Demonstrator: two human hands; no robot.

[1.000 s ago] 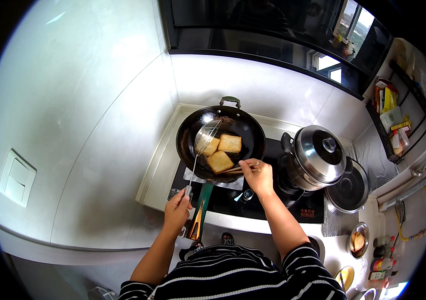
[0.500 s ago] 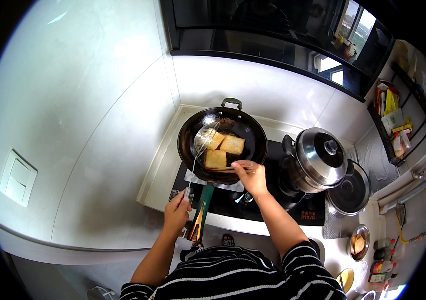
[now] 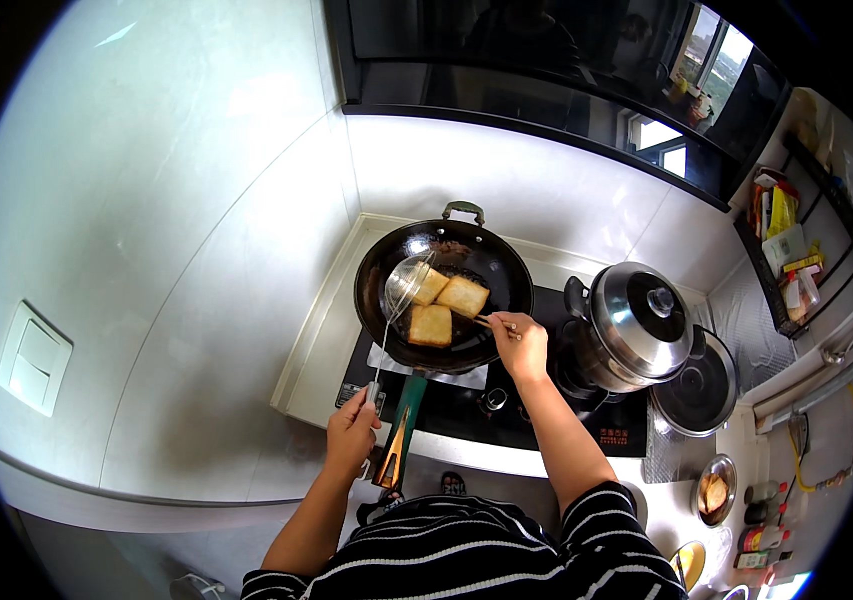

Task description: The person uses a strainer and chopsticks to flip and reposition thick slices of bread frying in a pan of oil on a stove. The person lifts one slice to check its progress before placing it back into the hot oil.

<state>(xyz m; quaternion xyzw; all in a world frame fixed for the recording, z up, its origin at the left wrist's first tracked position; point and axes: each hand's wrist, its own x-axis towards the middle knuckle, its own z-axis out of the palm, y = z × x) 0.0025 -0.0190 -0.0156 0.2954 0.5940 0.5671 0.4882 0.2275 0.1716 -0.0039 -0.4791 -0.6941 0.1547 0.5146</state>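
Note:
Three golden slabs that look like fried tofu [image 3: 431,325] lie close together in a dark wok [image 3: 486,345] on the stove. My left hand [image 3: 353,425] is closed round the handle of a wire skimmer [image 3: 408,288], whose round head rests over the left slab's edge inside the wok. My right hand [image 3: 521,345] grips a pair of chopsticks [image 3: 486,321] at the wok's right rim. The chopstick tips reach the lower right edge of the right-hand slab; whether they touch it I cannot tell. The wok's green handle [image 3: 406,410] points toward me, beside my left hand.
Right of the wok stands a lidded steel pot [image 3: 636,335], with a black pan [image 3: 696,390] beyond it. A steel bowl of browned pieces [image 3: 714,495] and several bottles [image 3: 761,540] stand at the lower right. A black range hood [image 3: 546,90] hangs at the back.
My right hand has moved right and slightly up, carrying the chopstick tips from the lower slab to the right-hand one. My left hand and the skimmer have barely shifted.

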